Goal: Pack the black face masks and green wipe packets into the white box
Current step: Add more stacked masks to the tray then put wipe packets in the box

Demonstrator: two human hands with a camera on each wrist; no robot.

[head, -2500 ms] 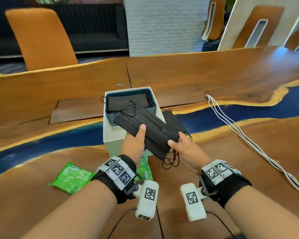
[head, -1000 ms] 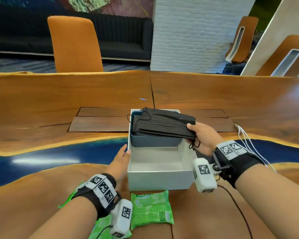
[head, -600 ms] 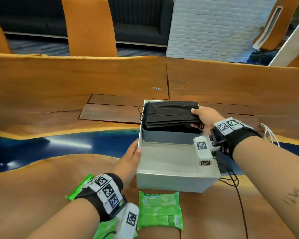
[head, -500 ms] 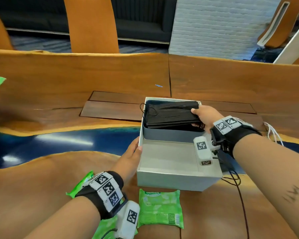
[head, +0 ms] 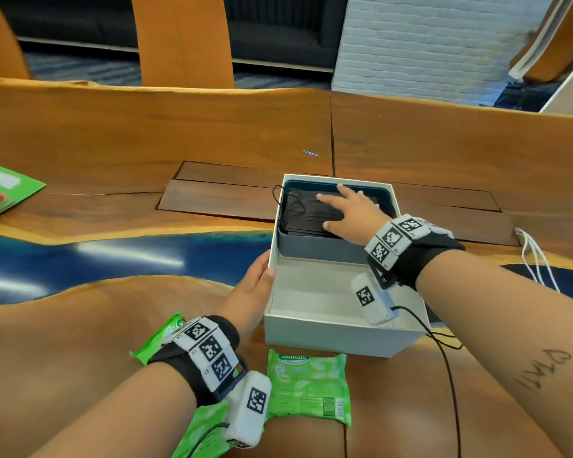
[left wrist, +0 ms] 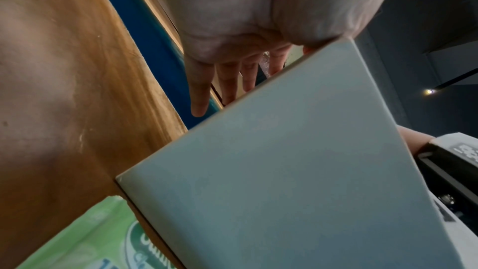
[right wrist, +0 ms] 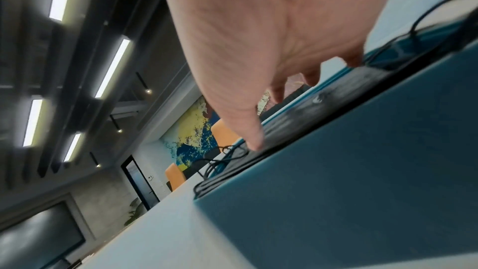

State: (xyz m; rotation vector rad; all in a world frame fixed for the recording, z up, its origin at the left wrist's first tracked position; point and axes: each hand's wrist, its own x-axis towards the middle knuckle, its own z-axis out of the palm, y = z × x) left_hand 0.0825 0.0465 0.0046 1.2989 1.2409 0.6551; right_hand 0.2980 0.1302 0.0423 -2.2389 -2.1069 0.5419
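Right wrist view: the spread fingertips (right wrist: 254, 144) of the right hand (head: 353, 214) are seen laid straight and flat on the stack of pleated black fabric face masks (head: 306, 214), pressing it down rather than gripping it. The stack is seated in the dark blue inner tray (head: 325, 251) that fills the far half of the white cardboard box (head: 328, 337), with a thin ear loop trailing over the tray's left rim. The left hand (head: 250, 294) is held open against the box's left wall, its fingers extended along the side, and nothing is clasped by it. The near half of the box is seen bare. Just in front of the box, one flat green plastic wipe packet (head: 308, 386) lies on the wooden table with a blue resin band (head: 80, 342), and further green packets (head: 161, 338) are partly hidden under the left wrist. The masks are judged light, soft and springy, so a flat palm is best used to settle them, and the loops may snag. The packets are judged light, pliable and somewhat slick; a pinch across a short sealed edge would probably serve best.
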